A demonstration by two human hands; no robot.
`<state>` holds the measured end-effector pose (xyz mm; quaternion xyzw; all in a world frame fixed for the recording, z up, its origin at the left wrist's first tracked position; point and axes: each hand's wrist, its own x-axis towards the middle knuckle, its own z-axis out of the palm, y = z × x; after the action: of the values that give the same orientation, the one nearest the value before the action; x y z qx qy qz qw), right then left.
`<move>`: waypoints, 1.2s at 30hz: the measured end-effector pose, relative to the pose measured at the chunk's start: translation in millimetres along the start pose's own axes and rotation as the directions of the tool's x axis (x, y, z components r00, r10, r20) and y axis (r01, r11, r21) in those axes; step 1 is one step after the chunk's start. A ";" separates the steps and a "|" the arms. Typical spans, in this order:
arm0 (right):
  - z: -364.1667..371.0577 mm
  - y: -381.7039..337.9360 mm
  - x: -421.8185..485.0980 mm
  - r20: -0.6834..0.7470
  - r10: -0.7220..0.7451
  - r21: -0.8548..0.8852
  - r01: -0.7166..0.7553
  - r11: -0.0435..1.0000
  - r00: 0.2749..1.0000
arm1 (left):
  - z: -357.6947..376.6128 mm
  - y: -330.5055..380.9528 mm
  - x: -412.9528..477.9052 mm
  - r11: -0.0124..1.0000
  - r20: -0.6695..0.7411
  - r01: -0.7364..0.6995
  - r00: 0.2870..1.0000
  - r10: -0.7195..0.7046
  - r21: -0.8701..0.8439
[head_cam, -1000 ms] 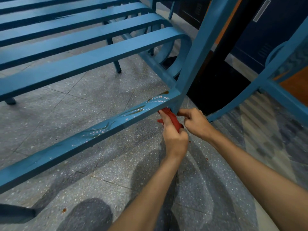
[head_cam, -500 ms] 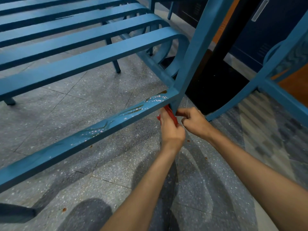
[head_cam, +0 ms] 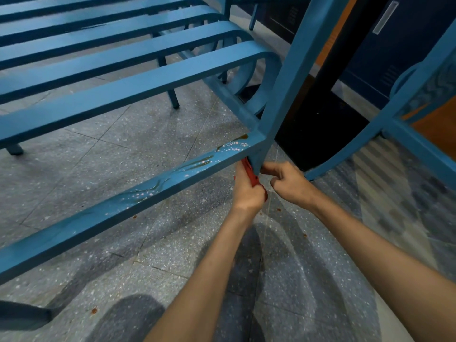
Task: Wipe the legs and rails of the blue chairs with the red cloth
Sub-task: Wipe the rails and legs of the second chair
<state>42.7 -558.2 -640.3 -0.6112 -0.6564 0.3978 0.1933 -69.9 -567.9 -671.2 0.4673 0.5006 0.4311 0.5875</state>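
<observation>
So the left hand (head_cam: 246, 195) grips the red cloth (head_cam: 249, 170) bunched against the chair leg (head_cam: 288, 82), right under the spattered rail (head_cam: 123, 206). The right hand (head_cam: 290, 185) is curled just beside it, can't tell if it's holding cloth. I'd wrap the leg fully and rub up-down.

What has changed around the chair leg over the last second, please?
The left hand, gripping the red cloth, slid it slightly up the chair leg toward the rail joint, so less cloth shows. The right hand stayed beside the leg, fingers curled; the wet streaks on the rail remain.
</observation>
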 end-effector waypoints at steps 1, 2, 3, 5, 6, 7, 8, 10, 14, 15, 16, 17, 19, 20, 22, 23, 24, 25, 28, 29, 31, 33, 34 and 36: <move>0.1 2.8 0.2 0.009 -0.005 -0.008 0.005 1.000 1.000 | 1.5 2.7 -0.2 1.000 0.003 0.003 1.000 -0.003 0.011; 0.0 3.9 0.8 0.007 -0.004 -0.008 0.004 1.000 1.000 | 4.6 5.7 -1.5 0.999 -0.013 -0.024 1.000 0.024 0.024; -0.4 3.7 0.6 -0.005 0.005 -0.006 -0.005 1.000 1.000 | 9.2 8.1 -3.8 0.997 -0.042 -0.069 0.997 0.071 0.042; -2.3 -1.1 -1.0 -0.043 0.036 0.003 -0.036 0.999 0.998 | 17.9 13.3 -10.2 0.986 -0.080 -0.156 0.984 0.161 0.066; -3.6 -2.6 -1.5 -0.052 0.051 0.008 -0.050 0.999 0.997 | 21.4 15.2 -14.7 0.981 -0.076 -0.183 0.979 0.188 0.060; -5.2 -4.1 -2.6 -0.048 0.055 0.016 -0.054 0.998 0.997 | 23.9 15.8 -19.6 0.978 -0.061 -0.205 0.976 0.207 0.043; -5.9 -3.9 -2.6 -0.038 0.060 0.022 -0.059 0.998 0.997 | 24.9 14.3 -24.8 0.977 -0.042 -0.213 0.976 0.214 0.027; -5.3 0.1 -0.3 -0.019 0.054 0.022 -0.054 0.998 0.998 | 22.3 4.4 -33.1 0.978 -0.005 -0.209 0.978 0.209 0.017; -4.5 6.7 2.6 0.043 0.012 -0.003 -0.012 1.000 0.999 | 10.3 -29.0 -24.5 0.984 0.039 -0.165 0.986 0.162 0.072; -4.7 7.2 3.3 0.040 0.011 -0.013 -0.011 1.000 0.999 | 7.1 -36.4 -19.5 0.986 0.049 -0.141 0.989 0.138 0.087; -4.4 7.7 3.9 0.038 0.009 -0.013 -0.008 1.000 0.999 | 4.1 -39.0 -16.3 0.989 0.061 -0.116 0.992 0.111 0.096; -4.4 8.1 4.3 0.038 0.003 -0.013 -0.003 1.000 0.999 | 2.4 -38.7 -14.7 0.989 0.065 -0.098 0.994 0.091 0.107; -3.3 9.6 4.3 0.040 -0.012 -0.019 0.013 1.000 0.999 | 4.9 -30.9 -17.7 0.989 0.044 -0.095 0.995 0.090 0.117; -2.9 11.0 4.5 0.043 -0.015 -0.019 0.016 1.000 0.999 | 9.2 -26.1 -20.6 0.987 0.036 -0.125 0.992 0.122 0.098; -2.8 11.9 4.6 0.025 0.003 -0.005 -0.003 1.000 1.000 | 18.8 -17.3 -27.1 0.974 0.014 -0.222 0.975 0.221 0.035; -3.4 11.6 4.2 0.006 0.022 -0.006 -0.022 1.000 1.000 | 23.2 -15.0 -29.8 0.967 -0.005 -0.256 0.967 0.256 0.017; -4.5 11.9 4.7 -0.014 0.042 -0.011 -0.042 0.999 0.999 | 27.3 -14.7 -31.0 0.959 -0.025 -0.283 0.959 0.283 0.012; -5.8 11.6 5.4 -0.027 0.053 -0.010 -0.053 0.999 0.998 | 29.4 -15.5 -31.2 0.951 -0.045 -0.308 0.950 0.308 0.019; -4.0 10.1 6.2 -0.003 0.062 0.049 -0.061 0.997 0.998 | 30.9 -25.3 -26.5 0.937 -0.085 -0.345 0.934 0.348 0.051; -3.2 10.0 5.7 0.022 0.052 0.072 -0.053 0.996 0.998 | 28.5 -26.4 -25.1 0.953 -0.087 -0.302 0.949 0.304 0.035; -2.9 9.3 3.5 0.053 0.028 0.101 -0.033 0.994 0.998 | 22.3 -33.3 -19.9 0.981 -0.060 -0.184 0.982 0.180 -0.060; -1.6 11.1 4.2 0.058 0.028 0.106 -0.034 0.994 0.998 | 14.2 -46.7 -14.7 0.986 0.021 -0.105 0.994 0.108 -0.126; -0.6 13.0 5.4 0.054 0.028 0.106 -0.033 0.994 0.998 | 9.9 -51.8 -12.8 0.988 0.081 -0.060 0.994 0.072 -0.141; 0.6 16.5 8.2 0.045 0.020 0.099 -0.024 0.995 0.999 | 2.5 -54.8 -8.6 0.988 0.170 0.068 0.984 -0.044 -0.140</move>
<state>51.5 -551.6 -655.0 -0.5991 -0.6332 0.4453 0.2047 -66.4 -587.0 -723.1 0.4433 0.4299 0.4092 0.6717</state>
